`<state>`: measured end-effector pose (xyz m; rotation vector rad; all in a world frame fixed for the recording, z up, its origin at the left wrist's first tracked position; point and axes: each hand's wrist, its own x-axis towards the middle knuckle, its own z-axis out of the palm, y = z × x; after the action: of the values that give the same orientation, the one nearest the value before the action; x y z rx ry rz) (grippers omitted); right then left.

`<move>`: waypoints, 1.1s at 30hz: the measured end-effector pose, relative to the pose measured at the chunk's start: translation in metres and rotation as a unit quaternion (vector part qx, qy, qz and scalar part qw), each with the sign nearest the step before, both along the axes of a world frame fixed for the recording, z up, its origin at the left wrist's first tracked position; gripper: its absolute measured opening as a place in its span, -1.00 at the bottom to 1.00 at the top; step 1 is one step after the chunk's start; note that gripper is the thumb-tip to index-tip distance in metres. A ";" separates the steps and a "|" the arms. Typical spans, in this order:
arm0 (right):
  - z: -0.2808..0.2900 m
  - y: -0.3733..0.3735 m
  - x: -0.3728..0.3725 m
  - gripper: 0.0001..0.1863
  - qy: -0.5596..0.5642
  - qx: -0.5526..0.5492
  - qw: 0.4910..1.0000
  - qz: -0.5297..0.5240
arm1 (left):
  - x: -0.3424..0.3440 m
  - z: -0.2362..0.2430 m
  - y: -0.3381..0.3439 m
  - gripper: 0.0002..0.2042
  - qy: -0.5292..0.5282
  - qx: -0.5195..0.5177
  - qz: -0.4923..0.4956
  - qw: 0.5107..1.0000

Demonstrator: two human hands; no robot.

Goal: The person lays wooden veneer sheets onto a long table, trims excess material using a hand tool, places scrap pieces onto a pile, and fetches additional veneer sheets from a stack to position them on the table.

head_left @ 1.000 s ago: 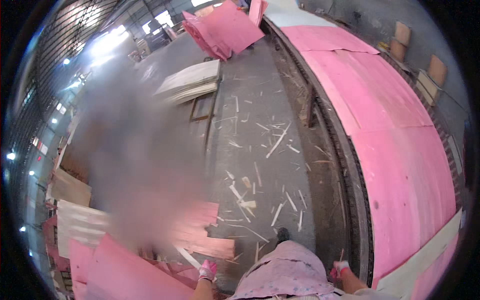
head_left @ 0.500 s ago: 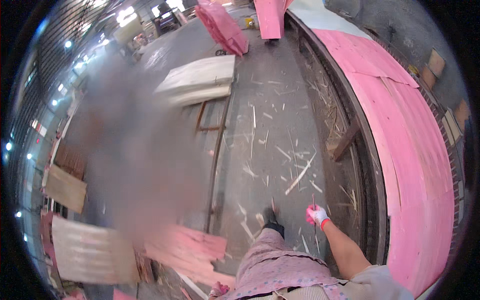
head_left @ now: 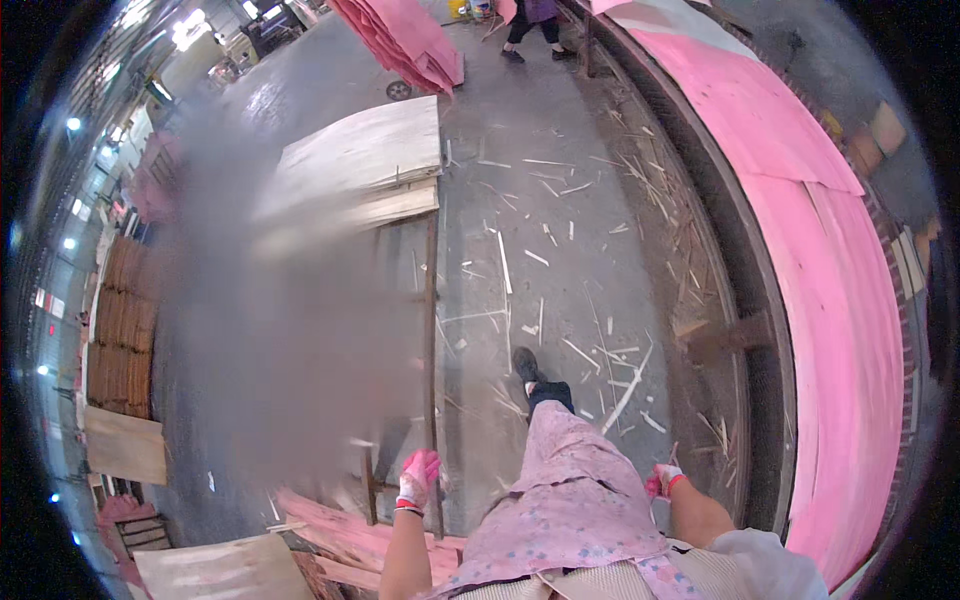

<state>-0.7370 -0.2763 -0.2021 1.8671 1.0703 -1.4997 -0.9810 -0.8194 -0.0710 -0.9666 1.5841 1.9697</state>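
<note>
Low in the picture, left of my apron (head_left: 575, 480), my left hand (head_left: 418, 480) is raised in a white and pink work glove. Its fingers are curled together and nothing shows in them. My right hand (head_left: 664, 481), gloved alike, hangs by my right side, closed around a thin dark stick-like thing that is mostly hidden. Both hands are apart from the sheets around them. Right of my right arm runs a long conveyor-like bed covered with pink veneer sheets (head_left: 790, 250). One dark shoe (head_left: 524, 364) is stepping forward on the floor.
Wood splinters (head_left: 627, 385) litter the grey floor. Ahead left, pale veneer sheets (head_left: 360, 150) lie over a metal frame (head_left: 431, 300). Tall pink sheets (head_left: 400, 40) stand on a wheeled cart beyond. Another person's legs (head_left: 535, 30) show far ahead. A blur covers much of the left.
I have moved forward along the bed. My left hand has come up from the lower edge; my right hand is nearer my body. Another person's legs now show ahead.
</note>
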 end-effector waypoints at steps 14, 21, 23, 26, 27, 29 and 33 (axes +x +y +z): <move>0.070 -0.040 -0.717 -0.86 0.351 0.050 0.933 0.064 | -0.269 -0.030 -0.057 -0.66 -0.181 -0.009 0.116 0.976; 0.101 -0.101 -0.975 -0.74 0.379 0.037 0.916 0.124 | -0.475 -0.077 -0.086 -0.77 -0.205 0.068 0.116 0.970; 0.098 -0.118 -1.015 -0.73 0.359 0.014 0.920 0.156 | -0.523 -0.068 -0.115 -0.78 -0.084 0.100 0.030 0.991; 0.066 -0.072 -1.052 -0.75 0.274 0.093 0.944 0.160 | -0.659 0.005 -0.013 -0.80 -0.107 -0.029 0.176 0.978; 0.061 -0.076 -1.075 -0.75 0.273 0.081 0.944 0.167 | -0.669 0.010 -0.018 -0.80 -0.109 -0.037 0.187 0.976; 0.049 -0.079 -1.119 -0.75 0.303 0.021 0.946 0.111 | -0.677 0.009 -0.025 -0.77 -0.127 -0.034 0.177 0.975; 0.017 -0.100 -1.222 -0.73 0.233 -0.034 0.967 0.095 | -0.631 -0.010 -0.041 -0.78 -0.212 -0.008 0.250 0.945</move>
<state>-1.9587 -0.3766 -0.1855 1.3470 1.3404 -1.8795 -1.6118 -0.8606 -0.0813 -1.8010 1.1894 1.8626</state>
